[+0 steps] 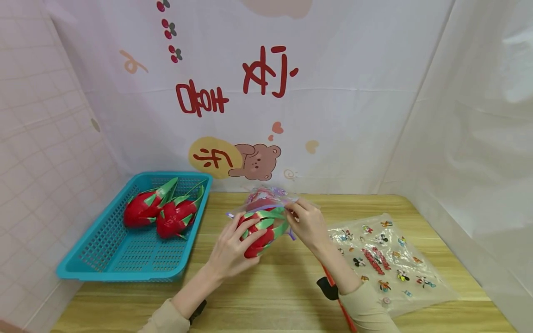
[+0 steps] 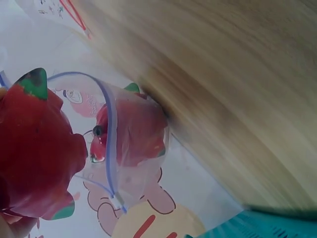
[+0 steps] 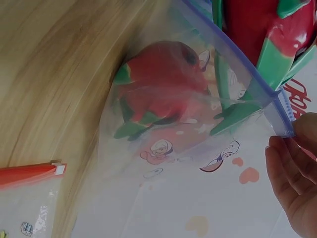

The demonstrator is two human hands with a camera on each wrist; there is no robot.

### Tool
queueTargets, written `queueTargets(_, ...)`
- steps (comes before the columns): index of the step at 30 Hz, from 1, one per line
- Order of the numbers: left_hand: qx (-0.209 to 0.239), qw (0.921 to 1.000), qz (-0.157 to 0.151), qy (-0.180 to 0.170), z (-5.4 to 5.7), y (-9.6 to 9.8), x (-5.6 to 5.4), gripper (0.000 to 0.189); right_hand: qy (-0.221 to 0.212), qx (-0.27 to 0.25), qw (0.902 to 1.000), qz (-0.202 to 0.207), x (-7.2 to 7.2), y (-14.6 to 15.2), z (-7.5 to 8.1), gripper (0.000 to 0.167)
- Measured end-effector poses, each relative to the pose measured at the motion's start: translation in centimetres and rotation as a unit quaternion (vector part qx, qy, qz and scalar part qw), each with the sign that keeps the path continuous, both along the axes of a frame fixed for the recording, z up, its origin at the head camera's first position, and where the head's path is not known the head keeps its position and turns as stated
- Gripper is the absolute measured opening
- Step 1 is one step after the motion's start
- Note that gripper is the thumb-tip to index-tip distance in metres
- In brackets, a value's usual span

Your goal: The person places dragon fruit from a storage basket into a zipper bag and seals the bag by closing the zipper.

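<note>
My left hand (image 1: 234,245) grips a red dragon fruit (image 1: 260,233) with green-tipped scales, at the mouth of a clear zip bag (image 1: 266,198). The bag has a purple zip edge, and my right hand (image 1: 307,223) pinches that edge on its right side. Another dragon fruit (image 2: 136,124) lies inside the bag, as both wrist views show. In the right wrist view, green scales of the held dragon fruit (image 3: 272,54) reach past the zip line into the opening. The left hand's fingertips are mostly out of sight in the left wrist view.
To the left stands a blue plastic basket (image 1: 189,259) with two dragon fruits (image 1: 175,217) in it. A second clear zip bag (image 1: 391,263), printed with cartoon figures and edged in red-orange, lies flat on the right of the wooden table (image 1: 266,300). A white printed curtain (image 1: 345,115) hangs behind.
</note>
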State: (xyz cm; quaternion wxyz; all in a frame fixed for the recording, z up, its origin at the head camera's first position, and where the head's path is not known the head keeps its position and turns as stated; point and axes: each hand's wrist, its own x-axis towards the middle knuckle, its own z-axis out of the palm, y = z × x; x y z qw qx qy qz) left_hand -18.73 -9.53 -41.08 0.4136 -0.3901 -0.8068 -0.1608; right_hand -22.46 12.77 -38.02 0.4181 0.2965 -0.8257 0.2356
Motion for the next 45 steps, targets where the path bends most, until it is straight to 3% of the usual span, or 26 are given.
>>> queueTargets(6,-0.003,0.9999,0.011,-0.004,-0.6,0.9,-0.5,0.059,-0.002,0.004,1.0,0.002,0.2,-0.1,-0.1,0.01)
queueTargets(13,-0.053,0.9975,0.016,0.044,-1.4,1.7,-0.8,0.057,-0.002,0.009,0.9999,-0.011,-0.2,-0.5,-0.1,0.008)
queueTargets(20,-0.072,0.994,-0.004,0.082,-2.0,2.2,-1.2,0.059,-0.005,0.013,0.9999,-0.011,-0.4,-0.9,0.0,0.006)
queueTargets(23,-0.07,0.994,-0.013,0.083,-2.2,2.3,-1.4,0.058,0.006,0.016,0.9998,-0.008,-0.4,-1.0,-0.1,0.007)
queueTargets(28,-0.055,0.9966,-0.009,0.059,-2.3,2.3,-1.9,0.057,0.008,0.016,0.9998,0.0,-0.2,-0.7,-0.5,0.01)
queueTargets(35,-0.023,0.9988,-0.002,0.043,-2.3,2.3,-2.5,0.058,-0.051,0.043,0.9977,-0.013,0.9,0.3,-0.9,0.026)
queueTargets(45,0.06,0.9974,-0.004,-0.039,-1.9,2.7,-2.3,0.056,-0.087,0.101,0.9906,-0.033,1.9,1.0,-1.2,0.049)
